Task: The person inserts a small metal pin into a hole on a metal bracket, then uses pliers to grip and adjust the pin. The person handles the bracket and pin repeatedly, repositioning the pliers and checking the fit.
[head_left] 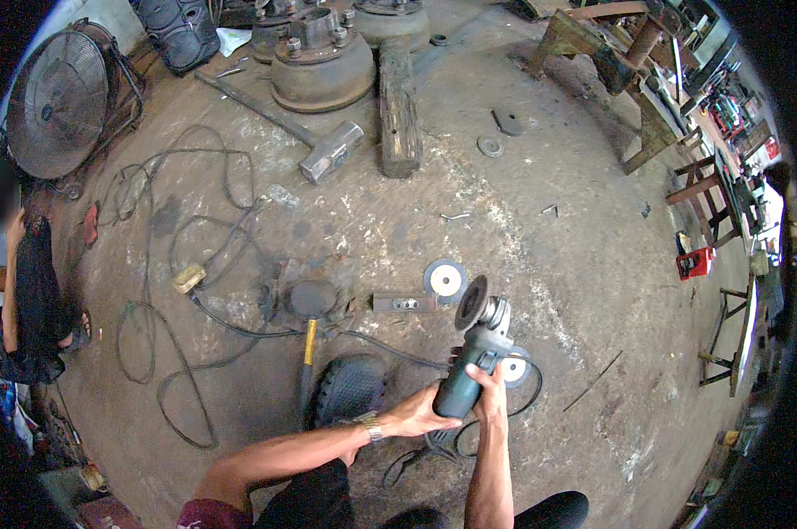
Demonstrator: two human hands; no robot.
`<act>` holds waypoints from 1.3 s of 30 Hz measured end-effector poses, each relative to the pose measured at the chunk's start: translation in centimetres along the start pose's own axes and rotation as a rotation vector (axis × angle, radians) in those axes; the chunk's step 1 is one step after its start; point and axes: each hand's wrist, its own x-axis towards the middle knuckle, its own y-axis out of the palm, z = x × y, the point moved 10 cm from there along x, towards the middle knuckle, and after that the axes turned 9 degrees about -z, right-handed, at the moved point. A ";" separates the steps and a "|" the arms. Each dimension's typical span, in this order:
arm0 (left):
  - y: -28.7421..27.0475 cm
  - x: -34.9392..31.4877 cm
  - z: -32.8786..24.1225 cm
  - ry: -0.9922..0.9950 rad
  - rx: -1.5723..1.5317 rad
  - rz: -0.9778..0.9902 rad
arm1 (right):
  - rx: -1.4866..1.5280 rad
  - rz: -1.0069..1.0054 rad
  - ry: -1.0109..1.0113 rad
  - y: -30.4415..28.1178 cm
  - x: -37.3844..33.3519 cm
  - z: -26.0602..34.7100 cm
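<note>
Above the floor in front of me, an angle grinder [463, 384] with a dark body and a worn disc [472, 302] is tilted with its head up and away. My left hand [416, 412], with a watch at the wrist, is closed round the rear of its body. My right hand [490, 394] grips the same body from the right, thumb across the top near the switch. Two flat discs with pale centres lie on the floor: one disc [445, 280] beyond the grinder, another disc [516, 367] partly behind it. Left of the grinder head rests a small metal block [404, 303].
A hammer [310, 304] with a yellow-banded handle and a dark textured shoe [350, 388] are left of the grinder. Cable loops [231, 331] spread farther left. Beyond lie a sledgehammer [331, 152], a wooden beam [400, 115] and rusty drums [321, 75]. A person [33, 291] sits far left.
</note>
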 end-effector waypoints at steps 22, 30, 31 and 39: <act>-6.8 3.0 1.1 -0.144 0.700 -0.269 | -0.773 -0.222 -0.348 -2.4 10.4 1.6; -16.2 -1.5 -0.2 -0.024 0.340 -0.432 | -1.035 -0.301 -0.268 -5.4 11.9 0.2; -17.0 -1.9 -0.4 -0.025 0.286 -0.444 | -1.055 -0.297 -0.251 -5.4 11.9 0.2; -25.1 -5.0 -3.2 0.032 0.093 -0.672 | -1.152 -0.385 -0.315 -5.1 10.7 0.8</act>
